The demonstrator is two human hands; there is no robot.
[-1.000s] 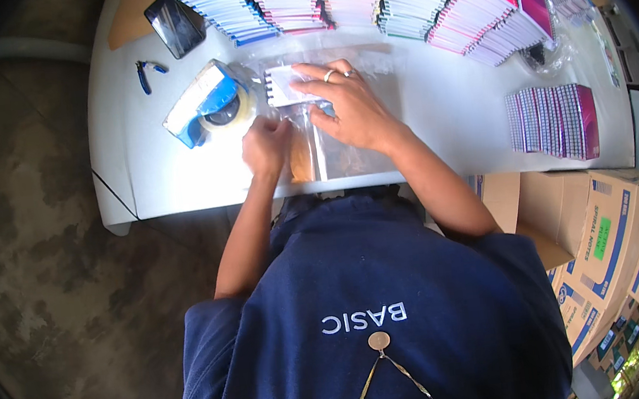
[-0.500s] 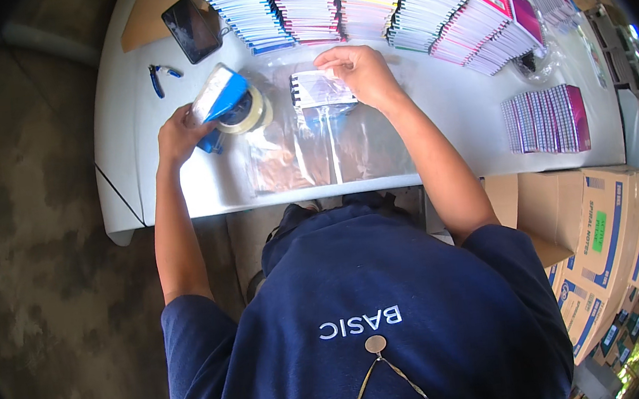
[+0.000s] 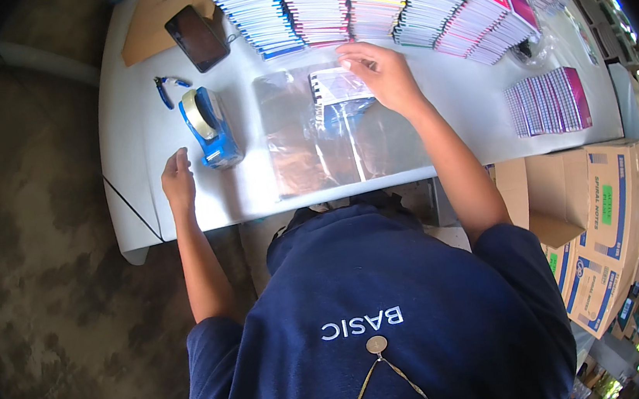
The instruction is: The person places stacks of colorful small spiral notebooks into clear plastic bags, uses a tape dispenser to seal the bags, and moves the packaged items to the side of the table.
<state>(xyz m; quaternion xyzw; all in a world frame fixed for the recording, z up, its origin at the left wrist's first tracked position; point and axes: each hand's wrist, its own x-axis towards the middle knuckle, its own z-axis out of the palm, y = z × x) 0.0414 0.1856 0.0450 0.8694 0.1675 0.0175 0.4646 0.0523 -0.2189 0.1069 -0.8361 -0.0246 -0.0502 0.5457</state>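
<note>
A blue tape dispenser (image 3: 227,148) with a roll of clear tape stands on the table at the left. Just left of it is my left hand (image 3: 179,181), empty, its fingers loosely bent and apart from the dispenser. A small wire-bound notebook bundle (image 3: 335,89) lies on a clear plastic bag (image 3: 299,155) in front of me. My right hand (image 3: 386,76) hovers at the bundle's right edge, fingers stretched and slightly apart, with nothing visible in them. The palm side of that hand is hidden.
Tall rows of spiral notebooks (image 3: 319,12) in several colours line the table's far side. A purple notebook stack (image 3: 551,103) sits at right. Blue cutting pliers (image 3: 166,92) and a black phone (image 3: 197,39) lie at left. Cardboard boxes (image 3: 601,248) stand below the table's right side.
My left hand has let go of the tape dispenser, which now stands on the table, and has drawn back toward me. My right hand has stayed near the bundle, its fingers now looser.
</note>
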